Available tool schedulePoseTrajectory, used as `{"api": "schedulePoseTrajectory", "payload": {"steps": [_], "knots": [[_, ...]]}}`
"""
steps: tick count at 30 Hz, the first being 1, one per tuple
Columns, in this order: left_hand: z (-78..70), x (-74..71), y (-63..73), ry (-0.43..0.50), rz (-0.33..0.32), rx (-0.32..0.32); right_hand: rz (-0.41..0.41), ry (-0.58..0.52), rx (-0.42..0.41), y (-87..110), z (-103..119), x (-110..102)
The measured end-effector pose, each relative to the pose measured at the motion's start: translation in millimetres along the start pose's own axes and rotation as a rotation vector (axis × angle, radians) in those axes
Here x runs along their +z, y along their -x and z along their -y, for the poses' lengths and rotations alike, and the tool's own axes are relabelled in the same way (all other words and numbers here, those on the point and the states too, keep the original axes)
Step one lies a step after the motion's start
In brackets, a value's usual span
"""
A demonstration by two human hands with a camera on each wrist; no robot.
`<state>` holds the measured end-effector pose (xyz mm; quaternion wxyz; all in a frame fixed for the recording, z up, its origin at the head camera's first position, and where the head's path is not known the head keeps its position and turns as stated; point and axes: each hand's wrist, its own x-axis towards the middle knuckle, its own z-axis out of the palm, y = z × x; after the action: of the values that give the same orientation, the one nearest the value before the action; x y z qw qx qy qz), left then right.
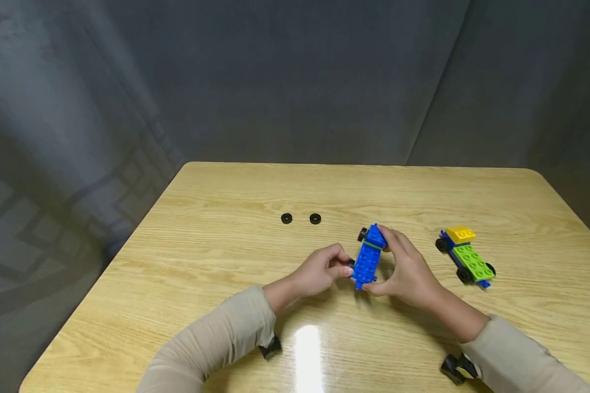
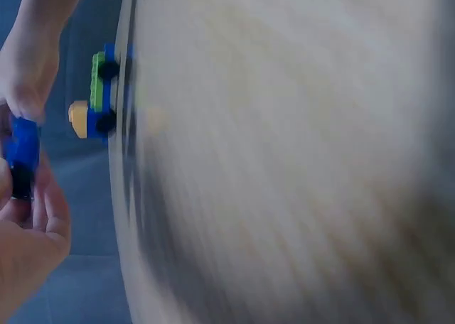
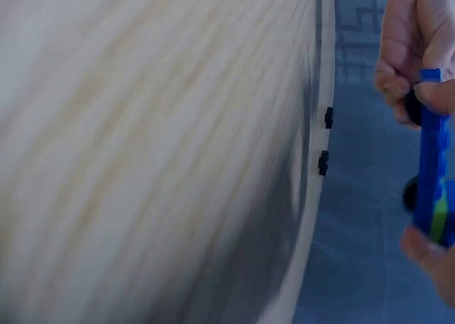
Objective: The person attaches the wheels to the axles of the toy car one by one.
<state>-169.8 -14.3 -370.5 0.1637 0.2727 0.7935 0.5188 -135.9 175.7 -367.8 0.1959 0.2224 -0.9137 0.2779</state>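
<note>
My right hand grips a blue toy car built of studded bricks, its thumb at the near end and its fingers at the far end. With my left hand I pinch a black wheel at the car's near left side. Another wheel sits at the far left of the car, and a thin green strip crosses its body. In the right wrist view the car is held up off the table, partly cut off by the frame edge.
Two loose black wheels, a left one and a right one, lie on the wooden table. To the right stands a second toy car, green, blue and yellow. Grey curtain hangs behind the table.
</note>
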Motion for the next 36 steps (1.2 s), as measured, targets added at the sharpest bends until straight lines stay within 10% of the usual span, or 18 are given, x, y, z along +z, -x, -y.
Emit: {"api": "schedulePoseTrajectory", "payload": {"steps": [13, 25, 36], "knots": [[-7.6, -6.5, -3.5, 0.085, 0.052, 0.022, 0.118, -0.117, 0.066, -7.1, -0.3, -12.2], [-2.4, -4.6, -4.6, 0.163, 0.066, -0.005, 0.288, -0.542, 0.234, -8.4, 0.6, -13.8], [-18.6, -3.0, 1.2, 0.187, 0.057, -0.021, 0.130, -0.771, 0.440, -10.0, 10.5, -6.1]]}}
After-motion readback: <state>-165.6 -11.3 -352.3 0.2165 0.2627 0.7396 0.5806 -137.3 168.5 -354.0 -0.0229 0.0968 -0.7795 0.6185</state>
